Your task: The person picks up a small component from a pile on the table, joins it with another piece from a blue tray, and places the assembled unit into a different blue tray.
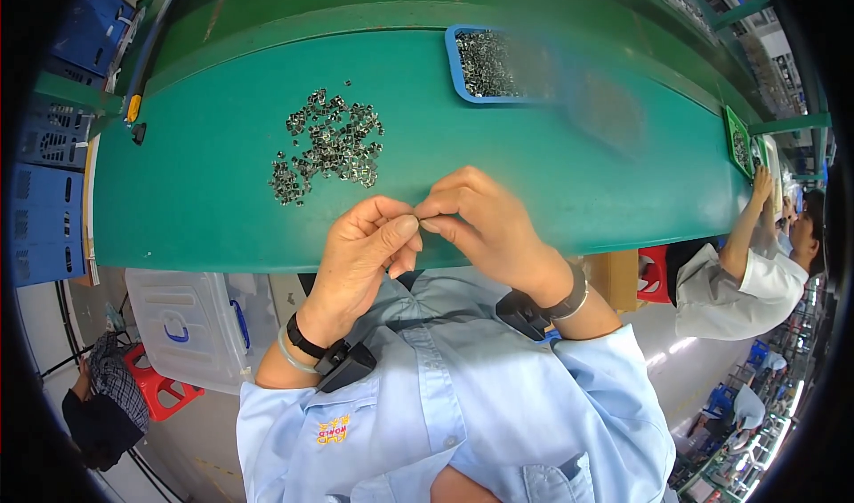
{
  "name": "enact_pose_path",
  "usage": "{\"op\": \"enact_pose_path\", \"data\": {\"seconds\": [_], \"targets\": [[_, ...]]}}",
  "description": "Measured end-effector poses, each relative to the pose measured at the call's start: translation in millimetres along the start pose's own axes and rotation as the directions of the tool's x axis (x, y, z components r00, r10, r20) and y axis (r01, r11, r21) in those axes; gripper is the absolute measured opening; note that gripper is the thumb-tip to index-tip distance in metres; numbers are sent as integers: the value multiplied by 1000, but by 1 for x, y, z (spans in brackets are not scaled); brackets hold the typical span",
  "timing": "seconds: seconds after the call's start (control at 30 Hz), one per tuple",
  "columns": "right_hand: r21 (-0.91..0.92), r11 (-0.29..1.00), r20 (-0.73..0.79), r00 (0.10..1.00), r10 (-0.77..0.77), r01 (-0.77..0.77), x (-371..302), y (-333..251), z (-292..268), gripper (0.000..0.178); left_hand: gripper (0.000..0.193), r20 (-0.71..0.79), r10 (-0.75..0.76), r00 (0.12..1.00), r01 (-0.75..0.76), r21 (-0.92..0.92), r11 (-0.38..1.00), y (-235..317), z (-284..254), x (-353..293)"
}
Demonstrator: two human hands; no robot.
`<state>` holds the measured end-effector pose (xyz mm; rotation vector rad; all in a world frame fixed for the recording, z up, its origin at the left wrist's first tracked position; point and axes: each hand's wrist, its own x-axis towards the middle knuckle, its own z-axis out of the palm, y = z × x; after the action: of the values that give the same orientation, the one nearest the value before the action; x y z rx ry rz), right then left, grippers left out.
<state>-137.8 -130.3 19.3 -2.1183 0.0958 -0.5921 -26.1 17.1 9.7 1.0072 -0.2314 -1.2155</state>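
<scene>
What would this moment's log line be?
left hand: pinching; right hand: pinching, meeting left; anything held: unclear; metal pieces: loose on green table

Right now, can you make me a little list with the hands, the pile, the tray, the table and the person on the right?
Left hand: fingertips up against the right hand's
Right hand: reaching in from the other side
Between fingertips: too small to tell
Pile: many small shiny pieces, loose, beyond the hands
Tray: blue, filled with small pieces, right side blurred
Table: green
Person: at the right, light top, arm reaching forward
</scene>
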Motion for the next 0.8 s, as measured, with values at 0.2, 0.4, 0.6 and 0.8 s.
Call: {"op": "enact_pose_path", "data": {"seconds": [0.2, 0.4, 0.6, 0.8], "targets": [[164, 982, -15, 996, 93, -89, -5, -2, 3, 15, 12, 58, 61, 996, -61, 4, 998, -3, 0, 1], [215, 974, -41, 995, 87, -76, -8, 0, 6, 15, 11, 79, 79, 994, -81, 23, 996, -3, 0, 1], [106, 994, -37, 999, 9, -5, -5, 1, 2, 14, 12, 87, 42, 995, -47, 54, 997, 2, -1, 1], [226, 973, -56, 997, 57, -43, -2, -4, 2, 14, 14, 152, 55, 987, -35, -132, 991, 3, 2, -3]]}}
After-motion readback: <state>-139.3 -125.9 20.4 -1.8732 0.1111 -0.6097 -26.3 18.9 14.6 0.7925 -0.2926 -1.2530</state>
